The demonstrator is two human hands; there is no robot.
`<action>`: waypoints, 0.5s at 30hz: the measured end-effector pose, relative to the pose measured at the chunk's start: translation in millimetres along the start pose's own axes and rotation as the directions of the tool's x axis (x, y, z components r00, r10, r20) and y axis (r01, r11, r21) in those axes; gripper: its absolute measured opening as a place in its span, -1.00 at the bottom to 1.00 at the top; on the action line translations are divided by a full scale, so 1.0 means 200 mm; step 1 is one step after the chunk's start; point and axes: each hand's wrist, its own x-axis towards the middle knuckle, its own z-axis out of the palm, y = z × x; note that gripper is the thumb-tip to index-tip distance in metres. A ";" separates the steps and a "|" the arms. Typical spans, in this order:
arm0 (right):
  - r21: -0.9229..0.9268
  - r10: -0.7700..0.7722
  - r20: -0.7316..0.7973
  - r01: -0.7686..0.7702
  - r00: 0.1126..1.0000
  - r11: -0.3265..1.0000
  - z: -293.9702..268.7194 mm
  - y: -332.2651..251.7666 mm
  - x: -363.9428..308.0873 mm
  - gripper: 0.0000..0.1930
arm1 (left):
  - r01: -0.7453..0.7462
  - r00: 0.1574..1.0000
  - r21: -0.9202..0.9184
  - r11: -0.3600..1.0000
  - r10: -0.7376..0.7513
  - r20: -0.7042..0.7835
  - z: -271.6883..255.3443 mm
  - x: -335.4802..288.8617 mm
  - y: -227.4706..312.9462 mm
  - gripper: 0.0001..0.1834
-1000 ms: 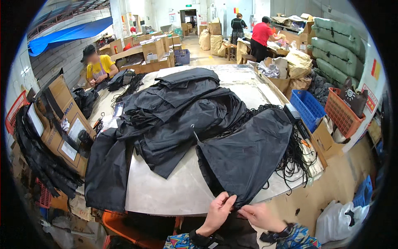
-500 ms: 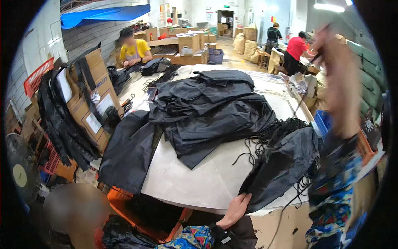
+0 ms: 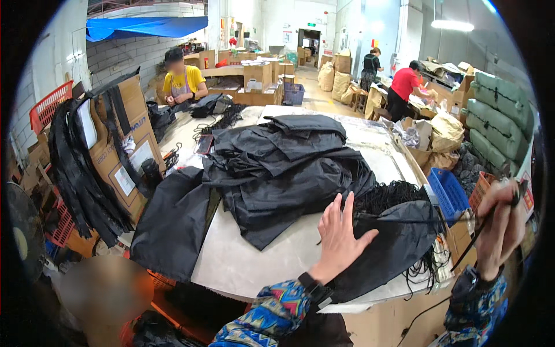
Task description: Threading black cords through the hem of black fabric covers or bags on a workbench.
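My left hand [image 3: 340, 236] is spread open, palm down, over the left edge of a black fabric piece [image 3: 388, 257] at the table's right front. Out to the right, my right hand [image 3: 500, 222] is closed on a thin black cord [image 3: 429, 220]. The cord runs taut from it leftward across the top of the fabric piece; its far end is hard to make out near my left fingers. A tangle of black cords [image 3: 394, 196] lies just behind that piece. A large heap of black fabric [image 3: 277, 168] covers the middle of the table.
The pale table [image 3: 231, 263] carries another black fabric piece [image 3: 173, 225] at its left edge. Cardboard with hanging black strips [image 3: 75, 168] stands left, a blue crate [image 3: 448, 194] right. One person in yellow [image 3: 185, 84] works at the far left; two others work at the back right.
My right hand has come down from high up at the right with the cord. My left hand has let go of the fabric's near edge, moved up and spread its fingers.
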 end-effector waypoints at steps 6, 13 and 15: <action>-0.013 0.008 0.026 -0.008 1.000 1.000 -0.23 -0.03 -0.25 -0.65 | 0.180 0.967 -0.284 0.942 -0.116 0.228 0.11 -0.03 -0.19 -0.59; -0.294 0.524 -0.462 -0.681 0.715 0.670 -1.21 1.33 -0.80 -0.69 | 0.501 0.285 -0.804 0.321 -0.938 -0.197 -0.26 -0.13 -0.70 -0.41; -0.235 0.571 -0.436 -0.700 0.696 0.674 -1.16 1.42 -0.96 -0.67 | 0.410 0.393 -0.858 0.310 -0.909 -0.141 -0.32 -0.24 -0.69 -0.48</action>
